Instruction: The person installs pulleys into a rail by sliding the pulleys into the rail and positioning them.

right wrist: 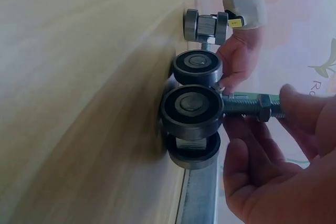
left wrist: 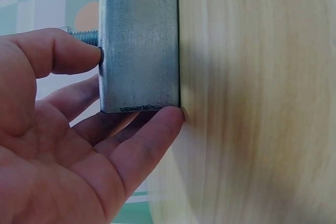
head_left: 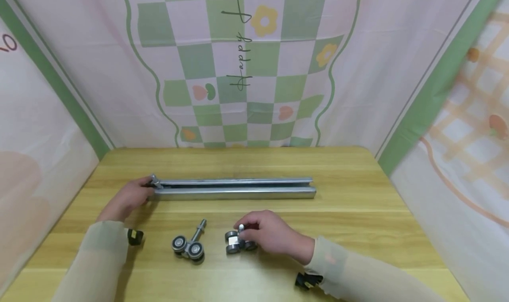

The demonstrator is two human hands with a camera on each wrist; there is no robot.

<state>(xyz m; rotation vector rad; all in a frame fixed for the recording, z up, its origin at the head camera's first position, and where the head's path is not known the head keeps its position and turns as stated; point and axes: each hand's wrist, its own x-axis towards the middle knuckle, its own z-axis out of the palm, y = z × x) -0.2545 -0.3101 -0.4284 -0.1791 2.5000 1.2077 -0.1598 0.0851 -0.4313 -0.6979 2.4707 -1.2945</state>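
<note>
Left hand (head_left: 133, 197) grips the rail (head_left: 234, 195) by its left end, a bolt (head_left: 155, 181) poking up there; right hand (head_left: 274, 233) pinches the upright stem (head_left: 241, 227) of a roller (head_left: 233, 244), on the rail's near side; another roller (head_left: 188, 247) rests on the table (head_left: 358, 258) to its left.

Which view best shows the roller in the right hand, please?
The right wrist view: it shows the roller close up, with wheels, threaded bolt and nut. The head view has it small, partly hidden by the right hand; the left wrist view lacks it.
</note>
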